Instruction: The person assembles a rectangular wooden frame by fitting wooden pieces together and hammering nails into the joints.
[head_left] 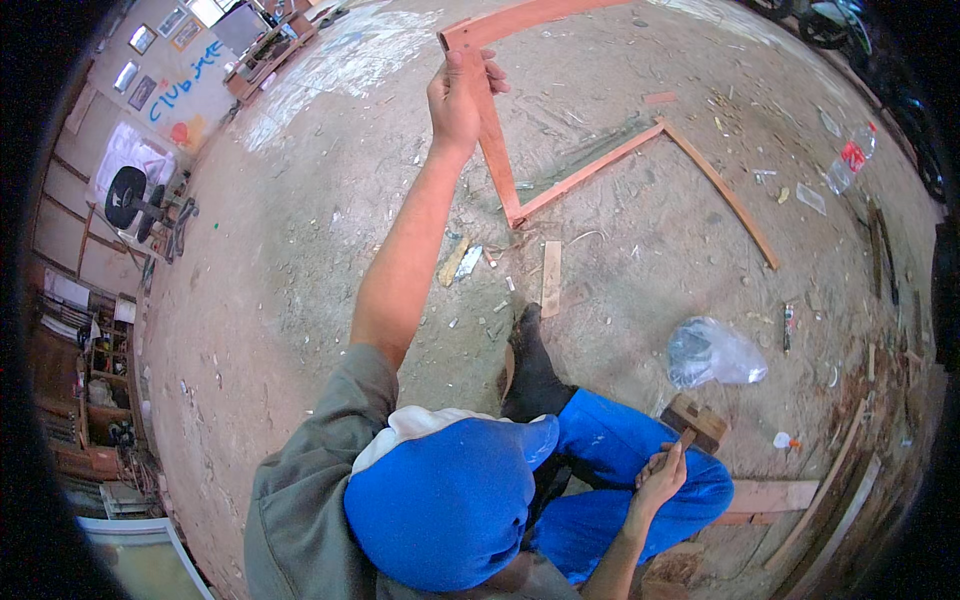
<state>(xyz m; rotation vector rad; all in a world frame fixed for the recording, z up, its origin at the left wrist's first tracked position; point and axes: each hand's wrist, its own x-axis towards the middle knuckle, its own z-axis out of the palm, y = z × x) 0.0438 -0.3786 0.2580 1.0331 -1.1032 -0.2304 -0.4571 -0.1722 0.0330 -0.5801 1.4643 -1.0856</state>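
My left hand (462, 105), its arm stretched far forward, is wrapped round an upright strip of a reddish wooden frame (497, 155). The strip joins another wooden piece at the top and meets a long thin strip at a corner on the floor. That zigzag of strips runs off to the right. Low on the right, by my bent knee in blue trousers, my right hand (660, 478) is closed round the handle of a wooden mallet (697, 420). The mallet's block head rests against or just above the knee; I cannot tell which.
A short wooden piece (551, 278) lies before my dark-shod foot (530, 365). To the right are a clear plastic bag (715, 352), a plastic bottle (850, 160) and loose planks (840, 500). A black chair (127, 197) and shelves (105, 375) stand on the left.
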